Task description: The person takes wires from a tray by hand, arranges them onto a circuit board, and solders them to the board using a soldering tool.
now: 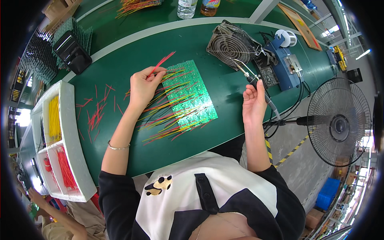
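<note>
My left hand is closed, pinching a few red wires between thumb and fingers at the upper left edge of a green circuit board panel. Rows of red, yellow and black wires stick out leftward from the panel, which lies on the green table. To the right of the panel, my right hand grips a soldering iron with a metal guide along its tip. The tip points up and left, in the air near the small fan, apart from the panel. Loose red wires lie scattered left of my left forearm.
At left stands a white foam box of yellow and red wires. A dusty square fan and a blue soldering station with a solder spool are at the far right. A pedestal fan stands beyond the table. Another person's hand shows lower left.
</note>
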`<move>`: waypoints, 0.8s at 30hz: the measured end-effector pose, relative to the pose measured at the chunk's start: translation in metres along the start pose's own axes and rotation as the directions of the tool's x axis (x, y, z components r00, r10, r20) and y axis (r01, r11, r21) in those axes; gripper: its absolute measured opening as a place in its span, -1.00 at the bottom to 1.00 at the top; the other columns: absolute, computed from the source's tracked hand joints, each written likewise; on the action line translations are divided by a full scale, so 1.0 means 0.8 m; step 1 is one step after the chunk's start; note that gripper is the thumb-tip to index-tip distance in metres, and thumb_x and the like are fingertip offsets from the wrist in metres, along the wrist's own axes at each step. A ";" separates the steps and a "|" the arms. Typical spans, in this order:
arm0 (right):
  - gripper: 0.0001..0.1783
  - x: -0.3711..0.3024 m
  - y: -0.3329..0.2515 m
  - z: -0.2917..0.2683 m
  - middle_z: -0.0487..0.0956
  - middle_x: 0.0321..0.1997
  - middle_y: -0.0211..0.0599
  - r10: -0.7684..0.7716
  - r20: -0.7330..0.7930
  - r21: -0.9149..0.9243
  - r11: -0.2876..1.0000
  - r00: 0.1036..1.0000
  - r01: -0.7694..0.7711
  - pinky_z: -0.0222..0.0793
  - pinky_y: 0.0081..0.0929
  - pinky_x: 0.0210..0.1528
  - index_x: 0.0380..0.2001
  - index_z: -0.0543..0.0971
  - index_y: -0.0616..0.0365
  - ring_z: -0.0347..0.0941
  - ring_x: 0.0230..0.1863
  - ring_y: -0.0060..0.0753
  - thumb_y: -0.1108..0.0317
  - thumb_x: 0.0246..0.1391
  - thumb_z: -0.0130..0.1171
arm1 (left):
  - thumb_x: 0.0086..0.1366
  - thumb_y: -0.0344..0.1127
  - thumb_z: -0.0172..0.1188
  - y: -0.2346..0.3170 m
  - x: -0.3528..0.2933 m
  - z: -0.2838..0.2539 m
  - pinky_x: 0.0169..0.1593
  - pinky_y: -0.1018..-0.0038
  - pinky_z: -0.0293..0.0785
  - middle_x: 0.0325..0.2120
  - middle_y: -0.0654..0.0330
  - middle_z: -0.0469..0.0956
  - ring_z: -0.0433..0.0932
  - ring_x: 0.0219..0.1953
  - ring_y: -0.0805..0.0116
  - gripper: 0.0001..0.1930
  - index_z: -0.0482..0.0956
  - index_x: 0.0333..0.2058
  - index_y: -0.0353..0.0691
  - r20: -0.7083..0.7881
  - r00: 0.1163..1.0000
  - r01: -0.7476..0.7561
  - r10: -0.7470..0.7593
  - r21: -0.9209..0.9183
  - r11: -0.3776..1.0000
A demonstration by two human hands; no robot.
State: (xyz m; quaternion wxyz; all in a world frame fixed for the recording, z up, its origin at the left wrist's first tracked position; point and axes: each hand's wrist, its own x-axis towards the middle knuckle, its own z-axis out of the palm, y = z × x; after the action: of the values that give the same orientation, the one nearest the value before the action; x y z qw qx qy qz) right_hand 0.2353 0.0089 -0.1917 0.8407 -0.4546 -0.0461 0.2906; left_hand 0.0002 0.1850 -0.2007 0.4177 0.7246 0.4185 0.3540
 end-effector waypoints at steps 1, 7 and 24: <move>-0.82 0.000 0.000 0.000 0.57 -0.55 -0.27 -0.001 0.001 0.001 1.000 1.000 0.001 0.48 -0.67 -0.49 -0.41 0.47 0.16 0.50 -0.57 -0.59 0.27 0.12 0.10 | 0.12 -0.39 0.20 -0.001 0.000 -0.001 -0.60 0.64 0.00 -0.83 0.40 0.07 0.00 -0.70 0.66 -0.88 0.62 -0.37 -0.29 -0.001 1.000 -0.001 0.001 0.000 1.000; -0.85 0.005 -0.009 -0.005 0.57 -0.49 -0.25 0.402 0.058 0.437 0.813 0.914 -0.385 0.57 -0.67 -0.39 -0.43 0.46 0.24 0.54 -0.49 -0.59 0.38 0.15 0.03 | 0.12 -0.38 0.20 -0.001 0.001 -0.002 -0.59 0.63 0.01 -0.83 0.39 0.06 0.00 -0.70 0.65 -0.87 0.62 -0.37 -0.28 0.008 1.000 0.003 -0.003 -0.006 1.000; -0.78 -0.019 -0.063 -0.070 0.50 -0.55 -0.23 -0.551 0.298 -0.522 0.589 0.779 0.617 0.32 -0.61 -0.43 -0.33 0.33 0.20 0.40 -0.59 -0.52 0.38 0.05 0.16 | 0.14 -0.43 0.18 -0.005 -0.002 0.001 -0.58 0.71 -0.01 -0.76 0.48 0.20 0.06 -0.65 0.74 -0.89 0.61 -0.38 -0.34 0.004 1.000 -0.005 0.006 -0.092 0.996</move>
State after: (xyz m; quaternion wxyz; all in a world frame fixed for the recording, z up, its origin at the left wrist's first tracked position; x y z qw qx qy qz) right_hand 0.2644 -0.0614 -0.1814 0.6990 -0.6369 -0.3251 -0.0079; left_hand -0.0013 0.1849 -0.2050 0.4505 0.7066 0.3990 0.3723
